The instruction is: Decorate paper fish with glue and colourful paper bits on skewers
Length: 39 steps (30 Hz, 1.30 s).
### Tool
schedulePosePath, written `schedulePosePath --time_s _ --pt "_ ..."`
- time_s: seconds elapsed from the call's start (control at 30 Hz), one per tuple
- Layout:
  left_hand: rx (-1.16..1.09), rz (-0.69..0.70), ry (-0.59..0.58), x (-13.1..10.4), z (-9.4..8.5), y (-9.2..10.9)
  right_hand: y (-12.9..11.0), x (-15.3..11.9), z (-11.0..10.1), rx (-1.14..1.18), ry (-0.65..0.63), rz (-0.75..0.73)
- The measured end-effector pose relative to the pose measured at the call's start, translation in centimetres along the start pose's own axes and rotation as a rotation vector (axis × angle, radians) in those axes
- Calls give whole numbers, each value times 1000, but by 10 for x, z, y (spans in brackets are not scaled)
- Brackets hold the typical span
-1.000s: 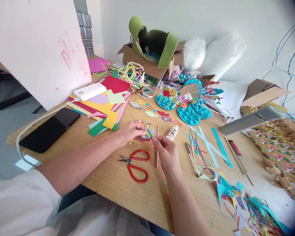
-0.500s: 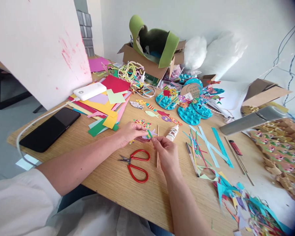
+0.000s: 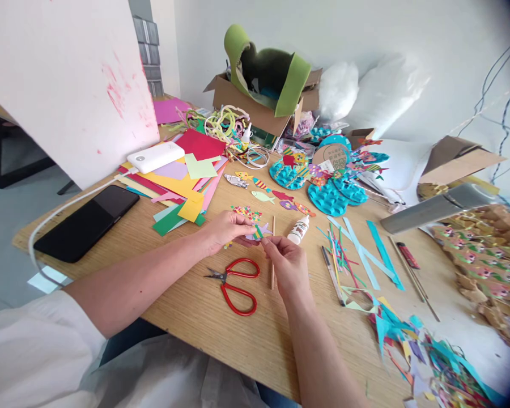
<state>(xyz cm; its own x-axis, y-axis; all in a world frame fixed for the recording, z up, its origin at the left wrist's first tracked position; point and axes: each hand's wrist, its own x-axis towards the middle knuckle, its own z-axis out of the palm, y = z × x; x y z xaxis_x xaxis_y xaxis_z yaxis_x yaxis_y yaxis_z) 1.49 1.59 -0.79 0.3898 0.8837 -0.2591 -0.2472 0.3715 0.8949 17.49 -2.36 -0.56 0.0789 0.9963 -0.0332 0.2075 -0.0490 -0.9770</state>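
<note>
Above the wooden counter [image 3: 187,323], the left hand's [image 3: 221,231] grip pinches a striped purple paper fish [image 3: 260,231]; the right hand's [image 3: 291,263] is pinched together at its edge. Probably light, creasable: hold edges.

Table [image 3: 187,317], lower centre: wood-grained top, smooth, low sheen. Scissors [image 3: 223,278], lower centre: handles smooth, glossy; blades dull metal. Cutout [image 3: 264,228], centre: paper, apparently matt. Phone [image 3: 89,224], left: glossy, glass-like face. Power bank [image 3: 155,158], left of centre: smooth plastic. Flask [image 3: 440,208], right: metallic, satin finish. Box [image 3: 238,106], upper centre: matt cardboard. Bags [image 3: 338,93], upper right: thin, wrinkled, translucent plastic. Sleeve [image 3: 46,340], lower left: matt cloth, creased.
</note>
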Motion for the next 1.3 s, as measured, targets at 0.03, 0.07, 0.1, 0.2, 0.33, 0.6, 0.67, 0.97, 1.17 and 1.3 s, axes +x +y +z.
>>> schedulePosePath --time_s 0.03,0.07,0.1,0.2,0.33,0.6,0.67,0.97,1.17,1.3 --pt "0 -1 1 0 0 0 0 0 0 0 -3 2" --pt "1 -2 1 0 0 0 0 0 0 0 -2 3" --pt "3 -3 2 0 0 0 0 0 0 0 -1 5" --pt "6 -4 3 0 -1 0 0 0 0 4 1 10" --pt "5 -5 2 0 -2 -1 -1 0 0 15 -1 18" --pt "4 3 7 -1 0 0 0 0 0 5 0 14" --pt "8 4 9 -1 1 0 0 -1 0 2 -4 9" --pt "34 34 -5 0 1 -1 3 0 1 20 6 13" --pt "34 31 16 -2 6 -3 2 -1 2 60 -10 20" --pt "38 20 15 -3 8 -3 2 0 2 64 10 25"
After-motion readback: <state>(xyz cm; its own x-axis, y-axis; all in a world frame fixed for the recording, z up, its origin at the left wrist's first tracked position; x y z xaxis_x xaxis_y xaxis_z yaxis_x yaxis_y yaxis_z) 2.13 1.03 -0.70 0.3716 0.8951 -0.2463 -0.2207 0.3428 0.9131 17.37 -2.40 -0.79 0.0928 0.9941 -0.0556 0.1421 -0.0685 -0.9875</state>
